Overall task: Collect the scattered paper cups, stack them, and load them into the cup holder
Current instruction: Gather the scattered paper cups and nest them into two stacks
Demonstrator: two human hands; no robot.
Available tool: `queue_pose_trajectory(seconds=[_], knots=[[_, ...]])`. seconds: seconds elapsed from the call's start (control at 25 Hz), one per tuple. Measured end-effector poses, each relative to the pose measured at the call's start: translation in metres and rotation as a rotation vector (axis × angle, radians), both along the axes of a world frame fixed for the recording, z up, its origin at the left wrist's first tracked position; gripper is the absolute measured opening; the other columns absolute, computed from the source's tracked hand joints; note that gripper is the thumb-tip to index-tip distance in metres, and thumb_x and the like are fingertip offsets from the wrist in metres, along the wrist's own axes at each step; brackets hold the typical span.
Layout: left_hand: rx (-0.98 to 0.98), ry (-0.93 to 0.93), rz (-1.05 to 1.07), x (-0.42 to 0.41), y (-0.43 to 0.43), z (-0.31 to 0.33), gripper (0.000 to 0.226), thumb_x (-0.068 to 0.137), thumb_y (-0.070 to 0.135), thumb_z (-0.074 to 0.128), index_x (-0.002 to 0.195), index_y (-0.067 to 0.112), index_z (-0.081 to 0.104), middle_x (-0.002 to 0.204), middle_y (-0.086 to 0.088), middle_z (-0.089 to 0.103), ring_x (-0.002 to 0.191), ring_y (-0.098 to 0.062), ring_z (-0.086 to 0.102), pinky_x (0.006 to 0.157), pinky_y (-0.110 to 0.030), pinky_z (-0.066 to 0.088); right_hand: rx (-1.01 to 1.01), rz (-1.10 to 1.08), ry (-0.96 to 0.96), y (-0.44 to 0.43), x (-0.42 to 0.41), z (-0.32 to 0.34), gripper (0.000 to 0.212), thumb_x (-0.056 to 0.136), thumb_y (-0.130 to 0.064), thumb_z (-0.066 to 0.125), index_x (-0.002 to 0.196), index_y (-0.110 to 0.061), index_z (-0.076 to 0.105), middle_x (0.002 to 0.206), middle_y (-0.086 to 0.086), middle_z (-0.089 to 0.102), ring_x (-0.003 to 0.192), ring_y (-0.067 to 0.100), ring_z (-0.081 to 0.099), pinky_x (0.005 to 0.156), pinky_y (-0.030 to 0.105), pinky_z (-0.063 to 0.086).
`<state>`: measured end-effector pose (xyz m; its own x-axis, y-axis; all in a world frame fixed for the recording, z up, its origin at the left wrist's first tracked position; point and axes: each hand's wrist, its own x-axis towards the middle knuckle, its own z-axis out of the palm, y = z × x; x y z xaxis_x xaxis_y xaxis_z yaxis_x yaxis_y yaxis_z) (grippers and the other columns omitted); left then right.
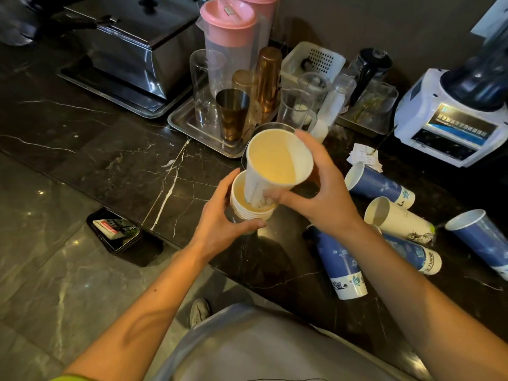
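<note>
My left hand [220, 215] grips a stack of white paper cups [242, 207] with several rims showing, held over the counter's front edge. My right hand [321, 193] holds a single white paper cup [277, 160], tilted, its base inside the mouth of the stack. Several loose cups lie on their sides on the black marble counter to the right: a blue one [379, 185], a white one [398, 220], a blue one [341, 265] by my right forearm, another [412, 253] behind it, and a blue one [483, 237] at the far right. I cannot pick out a cup holder.
A steel tray [189, 127] behind the hands carries metal shakers, clear glasses and pink-lidded pitchers [228, 31]. A blender [453, 111] stands at the right, receipts [362, 156] before it. A steel box [129, 45] sits at back left. A black bin [115, 232] is on the floor.
</note>
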<state>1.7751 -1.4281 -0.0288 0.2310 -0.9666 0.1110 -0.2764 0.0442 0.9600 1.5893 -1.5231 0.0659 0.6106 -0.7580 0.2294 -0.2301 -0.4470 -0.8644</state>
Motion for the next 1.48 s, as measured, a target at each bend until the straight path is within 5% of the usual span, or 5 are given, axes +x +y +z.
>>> queue_pose_trajectory(seconds=[0.28,0.72,0.96,1.2,1.48], knots=[[-0.010,-0.028,-0.039,0.001,0.003,0.001,0.108,0.073,0.044,0.083,0.156,0.031,0.015,0.149,0.027,0.038,0.142,-0.005,0.037,0.117,-0.039,0.034,0.163,0.242,0.429,-0.004,0.003,-0.031,0.113,0.068,-0.076,0.065,0.156,-0.033,0.008,0.160,-0.010,0.021,0.144,0.009,0.023,0.116,0.044,0.031],[-0.023,0.022,-0.025,-0.007,0.000,-0.002,0.101,0.072,0.050,0.080,0.152,0.039,0.020,0.148,0.019,0.041,0.139,-0.008,0.041,0.113,-0.048,0.039,0.327,-0.025,0.250,0.006,-0.057,-0.047,0.092,0.075,-0.073,0.062,0.150,-0.048,0.016,0.156,-0.014,0.032,0.140,-0.003,0.029,0.111,0.025,0.027],[-0.079,-0.112,0.104,-0.017,0.014,0.014,0.115,0.068,0.055,0.078,0.156,0.028,0.010,0.159,0.007,0.024,0.145,-0.001,0.026,0.117,-0.021,0.027,0.214,-0.286,0.235,0.007,-0.118,-0.050,0.074,0.084,-0.050,0.063,0.149,-0.032,0.033,0.145,-0.014,0.047,0.135,-0.004,0.037,0.109,0.023,0.028],[-0.265,-0.293,0.180,-0.050,0.017,0.027,0.100,0.076,0.042,0.080,0.152,0.009,0.023,0.157,-0.016,0.023,0.148,-0.016,0.024,0.117,-0.018,0.023,0.228,-0.421,0.289,0.006,-0.164,-0.066,0.060,0.091,-0.029,0.066,0.145,-0.032,0.040,0.146,-0.012,0.045,0.133,0.003,0.039,0.104,0.022,0.034],[-0.063,-0.166,0.292,-0.054,0.006,0.005,0.111,0.070,0.049,0.083,0.155,0.031,0.013,0.155,0.012,0.026,0.140,-0.002,0.029,0.110,-0.011,0.022,0.024,-0.571,0.657,-0.052,-0.210,-0.078,0.064,0.091,-0.023,0.067,0.147,-0.016,0.038,0.150,0.010,0.042,0.136,0.029,0.040,0.109,0.039,0.032]])
